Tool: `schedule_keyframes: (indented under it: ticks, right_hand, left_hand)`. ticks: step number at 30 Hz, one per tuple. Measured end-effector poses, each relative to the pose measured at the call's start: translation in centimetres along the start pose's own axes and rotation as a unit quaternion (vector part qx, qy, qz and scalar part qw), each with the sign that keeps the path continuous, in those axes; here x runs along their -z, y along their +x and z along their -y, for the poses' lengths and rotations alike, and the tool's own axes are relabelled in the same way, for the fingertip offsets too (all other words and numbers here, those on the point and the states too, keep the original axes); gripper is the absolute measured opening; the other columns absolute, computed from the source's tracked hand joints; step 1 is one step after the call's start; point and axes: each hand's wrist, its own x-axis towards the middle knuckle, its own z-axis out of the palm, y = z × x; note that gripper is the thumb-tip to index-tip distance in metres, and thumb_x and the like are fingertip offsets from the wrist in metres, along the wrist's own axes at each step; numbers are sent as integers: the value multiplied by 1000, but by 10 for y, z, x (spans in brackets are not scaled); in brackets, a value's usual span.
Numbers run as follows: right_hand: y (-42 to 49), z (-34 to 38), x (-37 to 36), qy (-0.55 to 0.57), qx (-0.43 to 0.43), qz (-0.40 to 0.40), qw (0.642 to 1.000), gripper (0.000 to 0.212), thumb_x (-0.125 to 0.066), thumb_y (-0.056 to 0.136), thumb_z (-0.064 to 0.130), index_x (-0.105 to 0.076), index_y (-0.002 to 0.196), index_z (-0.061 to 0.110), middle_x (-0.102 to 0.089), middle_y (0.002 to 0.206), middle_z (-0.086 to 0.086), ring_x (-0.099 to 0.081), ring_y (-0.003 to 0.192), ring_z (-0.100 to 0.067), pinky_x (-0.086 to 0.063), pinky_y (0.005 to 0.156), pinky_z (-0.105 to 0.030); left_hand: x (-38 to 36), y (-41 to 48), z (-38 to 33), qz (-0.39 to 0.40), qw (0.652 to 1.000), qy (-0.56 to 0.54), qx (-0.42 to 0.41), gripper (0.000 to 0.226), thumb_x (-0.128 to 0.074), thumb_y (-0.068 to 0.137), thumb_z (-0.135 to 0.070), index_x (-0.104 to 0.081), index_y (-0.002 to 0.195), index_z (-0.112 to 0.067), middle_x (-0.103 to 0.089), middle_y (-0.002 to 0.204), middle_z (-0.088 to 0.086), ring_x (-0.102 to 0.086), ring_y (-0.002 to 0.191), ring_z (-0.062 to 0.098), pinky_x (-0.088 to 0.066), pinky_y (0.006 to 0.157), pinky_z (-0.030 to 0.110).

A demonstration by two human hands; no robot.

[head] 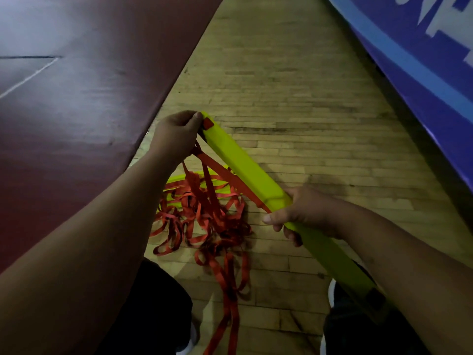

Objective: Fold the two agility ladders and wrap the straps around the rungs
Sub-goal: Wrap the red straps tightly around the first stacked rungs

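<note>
Gripping one yellow rung bundle (pixel 245 162) — left hand (pixel 176 134) at its end, right hand (pixel 302 213) midway — over tangled straps (pixel 204 221).

Yellow rungs (pixel 245 165) slant above the wooden floor (pixel 294 98), red straps (pixel 204 219) hanging down into a tangled heap.

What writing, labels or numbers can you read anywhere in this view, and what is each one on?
Blue banner: large white lettering, cut off by the frame edge; only fragments of letters show, so it is not readable.
Yellow rungs, red straps, maroon mat: no text visible.
</note>
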Motion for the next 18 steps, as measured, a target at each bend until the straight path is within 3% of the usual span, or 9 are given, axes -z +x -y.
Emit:
schedule_keyframes:
  ticks: [2,7,12,15,18]
  right_hand:
    - [0,-1,4,6,-4,0,1000,45,-86,92,16,-62,130,10,-69,85,-14,-61,61,-25,-55,57,-38]
    - [7,-6,11,24,-24,-9,999,47,-86,92,28,-61,129,12,-68,90,-15,-62,65,-26,-55,60,-38]
    - [15,-7,8,-8,7,-63,998,34,-86,94,31,-70,121,17,-67,86,-13,-62,60,-24,-55,59,-39]
    - [18,-7,5,-73,31,-128,989,53,-87,93,36,-66,139,22,-74,88,-11,-74,62,-25,-64,60,-43]
    - [16,-4,1,-124,67,-152,978,60,-85,95,38,-62,149,28,-77,88,-10,-80,66,-26,-68,62,-50]
  left_hand:
    - [-2,0,-1,17,1000,-19,3,25,-59,111,-37,-80,118,-25,-62,70,-6,-59,53,10,-51,57,33]
    - [-2,3,-1,59,997,-27,-31,27,-57,111,-36,-78,125,-26,-58,72,-8,-53,62,10,-47,58,30]
    - [-1,4,3,27,991,119,-53,33,-50,111,-50,-74,112,-28,-70,82,0,-66,74,18,-58,74,45]
    - [-2,4,3,4,989,144,-22,43,-48,111,-56,-73,99,-24,-75,81,3,-72,78,23,-63,81,53]
    - [2,2,1,10,991,134,-9,50,-45,110,-60,-75,92,-25,-76,77,5,-71,72,22,-61,79,50]
